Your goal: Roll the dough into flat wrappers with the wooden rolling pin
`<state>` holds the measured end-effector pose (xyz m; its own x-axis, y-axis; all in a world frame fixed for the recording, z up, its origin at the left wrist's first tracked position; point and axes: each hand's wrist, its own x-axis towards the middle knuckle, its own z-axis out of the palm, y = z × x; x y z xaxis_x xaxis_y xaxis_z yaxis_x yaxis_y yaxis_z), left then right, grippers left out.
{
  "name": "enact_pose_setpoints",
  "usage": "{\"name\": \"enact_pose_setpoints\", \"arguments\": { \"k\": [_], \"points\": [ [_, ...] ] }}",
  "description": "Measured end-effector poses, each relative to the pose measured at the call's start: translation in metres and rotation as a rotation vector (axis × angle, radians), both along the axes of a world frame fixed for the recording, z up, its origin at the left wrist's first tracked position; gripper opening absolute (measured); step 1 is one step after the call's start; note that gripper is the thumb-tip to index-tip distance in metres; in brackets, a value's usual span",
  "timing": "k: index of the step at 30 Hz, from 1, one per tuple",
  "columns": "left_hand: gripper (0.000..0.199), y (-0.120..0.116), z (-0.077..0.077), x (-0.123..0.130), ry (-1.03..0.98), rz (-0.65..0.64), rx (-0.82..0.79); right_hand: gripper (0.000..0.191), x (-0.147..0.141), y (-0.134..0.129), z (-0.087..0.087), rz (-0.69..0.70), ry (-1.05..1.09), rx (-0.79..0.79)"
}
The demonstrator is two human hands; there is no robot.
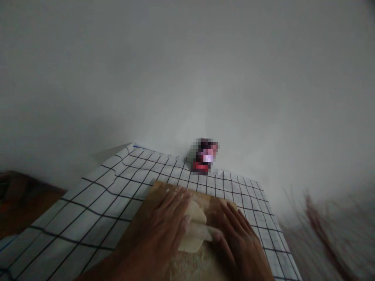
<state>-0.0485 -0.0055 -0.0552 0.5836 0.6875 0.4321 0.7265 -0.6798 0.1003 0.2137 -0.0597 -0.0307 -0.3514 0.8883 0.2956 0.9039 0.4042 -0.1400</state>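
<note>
A flat piece of pale dough (191, 245) lies on a floured wooden board (187, 267). Across the dough runs a light rolling pin (197, 231), its tapered right end showing. My left hand (165, 226) is laid over the pin's left part, fingers stretched forward and thumb beside the dough. On the right, my right hand (236, 238) rests over the pin's other end with its fingers extended and the thumb touching the tip. Both palms face down, and what lies beneath them is hidden.
The board lies on a table with a white cloth (102, 199) with black grid lines. A pixelated red and pink object (205, 157) stands at the table's back edge against a pale wall (187, 78). Brown bristly stalks (319, 230) are at the right.
</note>
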Motion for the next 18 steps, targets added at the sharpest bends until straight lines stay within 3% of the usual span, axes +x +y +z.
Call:
{"name": "enact_pose_setpoints", "arguments": {
  "k": [5,9,12,16,18],
  "points": [
    [0.062,-0.043,-0.002,-0.021,0.041,-0.043,0.148,0.037,0.002,-0.024,-0.027,0.075,-0.073,0.233],
    [0.063,-0.044,-0.002,-0.027,0.069,-0.074,0.172,0.046,0.004,-0.020,-0.030,0.064,-0.084,0.255],
    [0.062,-0.019,0.001,-0.021,0.050,-0.072,0.092,0.051,-0.002,-0.006,-0.012,0.008,-0.037,0.157],
    [0.048,0.038,0.006,0.000,-0.004,0.001,-0.042,0.027,-0.007,0.027,0.009,-0.087,0.118,-0.025],
    [0.046,0.062,0.009,0.010,-0.028,0.045,-0.082,0.030,-0.005,0.045,0.011,-0.126,0.191,-0.082]
  ]
}}
